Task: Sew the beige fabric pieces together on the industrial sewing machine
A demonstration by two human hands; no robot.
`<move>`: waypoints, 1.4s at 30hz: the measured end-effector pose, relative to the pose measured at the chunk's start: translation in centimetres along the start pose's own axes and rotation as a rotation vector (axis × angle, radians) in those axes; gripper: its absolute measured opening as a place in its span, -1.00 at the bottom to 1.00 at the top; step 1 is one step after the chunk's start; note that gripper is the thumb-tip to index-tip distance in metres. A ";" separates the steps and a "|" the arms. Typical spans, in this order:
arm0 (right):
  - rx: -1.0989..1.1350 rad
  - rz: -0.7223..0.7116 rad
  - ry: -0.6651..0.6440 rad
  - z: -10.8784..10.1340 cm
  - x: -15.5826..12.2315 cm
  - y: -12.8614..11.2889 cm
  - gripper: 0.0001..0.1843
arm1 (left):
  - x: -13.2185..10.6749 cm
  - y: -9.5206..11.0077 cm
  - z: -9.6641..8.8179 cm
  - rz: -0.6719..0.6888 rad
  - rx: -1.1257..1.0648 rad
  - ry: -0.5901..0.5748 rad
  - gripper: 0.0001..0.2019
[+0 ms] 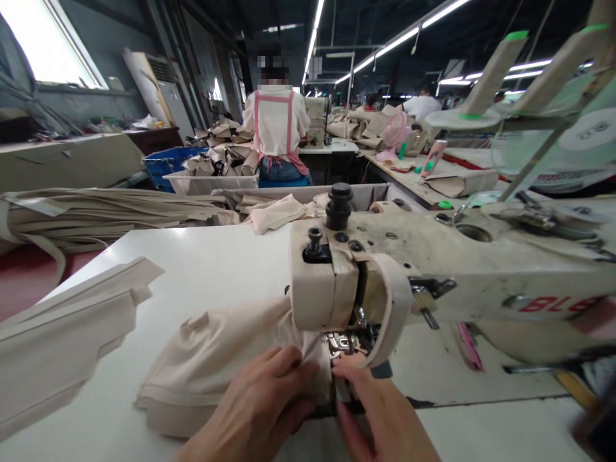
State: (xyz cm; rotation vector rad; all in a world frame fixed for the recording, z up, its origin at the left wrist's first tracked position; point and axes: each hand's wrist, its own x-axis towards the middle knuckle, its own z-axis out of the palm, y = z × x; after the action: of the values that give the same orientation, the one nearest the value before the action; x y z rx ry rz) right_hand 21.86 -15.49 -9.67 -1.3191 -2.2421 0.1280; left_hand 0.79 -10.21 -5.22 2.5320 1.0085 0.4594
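Observation:
A beige fabric piece (pixel 216 346), folded and bunched in layers, lies on the white table left of the sewing machine (pixel 327 276), its right edge under the machine head by the metal presser foot (pixel 341 343). My left hand (pixel 269 398) grips this fabric just left of the foot, fingers bent and thumb tucked beneath. Close in front of the foot, my right hand (pixel 375 404) pinches the fabric's edge between thumb and fingers; its fingertips are partly hidden. A pale strap (pixel 397 308) loops down from the machine head above my right hand.
Flat beige pieces (pixel 72 346) are stacked at the left, with long fabric strips (pixel 110 212) behind. Pink snips (pixel 469 346) lie under the machine arm. Thread cones (pixel 495 74) stand at right. A co-worker (pixel 274 128) sits ahead, facing away, beside a fabric-filled bin (pixel 212 183).

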 end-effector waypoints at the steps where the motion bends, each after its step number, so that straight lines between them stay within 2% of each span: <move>1: 0.038 0.020 0.015 -0.2 -0.3 -0.2 -0.62 | -0.3 0.3 -0.1 0.006 0.041 -0.050 -0.82; 3: 0.084 0.018 0.030 -0.6 -0.8 -0.6 -0.65 | -0.4 0.8 0.1 -0.039 0.057 -0.119 -0.76; 5: 0.101 -0.017 0.025 -1.0 -1.1 -1.0 -0.58 | -0.2 1.2 0.6 -0.053 0.104 -0.131 -0.77; 9: 0.073 -0.046 0.053 -1.8 -0.9 -1.4 -0.54 | -0.1 1.5 1.3 -0.018 0.081 -0.027 -0.71; 12: 0.054 -0.070 0.095 -2.2 -0.4 -1.6 -0.56 | -0.2 1.2 0.9 -0.026 -0.009 0.019 -0.73; 15: 0.019 -0.085 0.086 -1.4 -0.2 -1.8 -0.53 | 0.1 0.7 0.4 -0.038 0.017 0.006 -0.71; 18: 0.002 -0.087 0.137 0.4 -0.4 -1.9 -0.54 | 0.7 0.5 0.4 0.041 0.123 -0.022 -0.71; 21: 0.012 -0.043 0.208 1.3 -0.5 -1.8 -0.61 | 1.0 1.0 1.0 0.121 0.182 0.005 -0.78; 24: -0.024 -0.110 0.123 0.5 -0.2 -1.5 -0.67 | 0.8 1.4 2.2 0.152 0.222 0.038 -0.75; 26: -0.069 -0.179 0.087 -0.3 0.1 -1.2 -0.66 | 0.5 1.2 3.2 0.137 0.170 0.064 -0.75; 29: -0.129 -0.207 0.116 -0.9 0.5 -0.5 -0.60 | 0.6 0.4 4.1 0.069 0.071 0.168 -0.72; 32: -0.142 -0.203 0.061 -1.0 1.0 0.2 -0.56 | 1.4 -0.6 3.8 0.144 0.024 0.261 -0.72; 34: -0.100 -0.154 -0.002 -1.1 1.1 0.5 -0.46 | 2.0 -1.0 3.2 0.204 0.010 0.310 -0.74; 37: -0.042 -0.105 -0.054 -1.1 1.1 0.6 -0.37 | 2.6 -1.5 2.2 0.182 -0.058 0.278 -0.80; 40: -0.042 -0.129 -0.031 -0.9 0.9 0.6 -0.44 | 2.8 -1.9 2.1 0.112 -0.180 0.194 -0.80; 42: -0.043 -0.127 -0.029 -0.8 0.8 0.7 -0.45 | 2.7 -2.0 2.2 0.074 -0.235 0.201 -0.83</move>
State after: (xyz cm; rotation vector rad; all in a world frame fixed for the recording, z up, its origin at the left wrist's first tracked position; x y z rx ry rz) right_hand 22.47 -14.62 -8.88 -1.1997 -2.3576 0.0538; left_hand 2.44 -7.42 -7.68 2.3519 0.8726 0.8172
